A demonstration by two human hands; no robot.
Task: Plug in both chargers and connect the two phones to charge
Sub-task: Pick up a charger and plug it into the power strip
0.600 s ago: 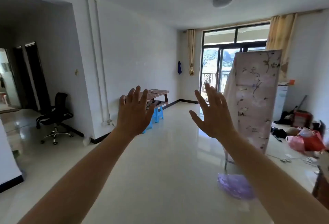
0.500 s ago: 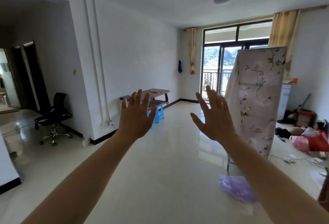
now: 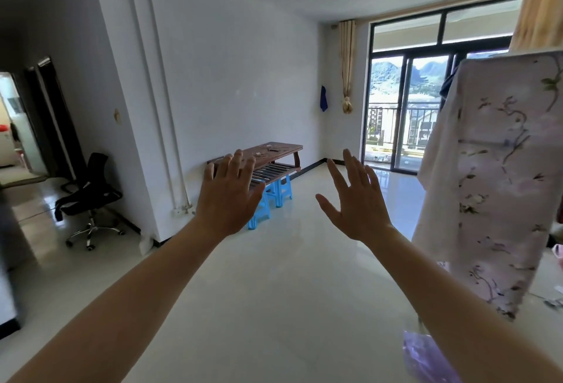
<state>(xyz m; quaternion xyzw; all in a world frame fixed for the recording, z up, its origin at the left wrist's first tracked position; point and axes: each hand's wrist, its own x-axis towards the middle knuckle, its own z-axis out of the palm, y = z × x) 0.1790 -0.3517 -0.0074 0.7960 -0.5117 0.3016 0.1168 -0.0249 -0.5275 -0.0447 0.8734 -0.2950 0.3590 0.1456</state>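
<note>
I hold my left hand [image 3: 227,199] and right hand [image 3: 355,204] out in front of me, both spread flat and carrying nothing. The small items on the wooden counter [image 3: 268,152] by the far wall may be the chargers and phones; they're too small to tell. My worry: if they're something else, I cross the glossy floor [image 3: 274,291] for nothing.

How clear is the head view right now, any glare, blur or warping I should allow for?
Head view: daylight from the balcony door puts bright glare on the floor; the left hand and right hand are sharp; wide-angle bending bows the walls; small items on the wooden table are too small to identify.
</note>
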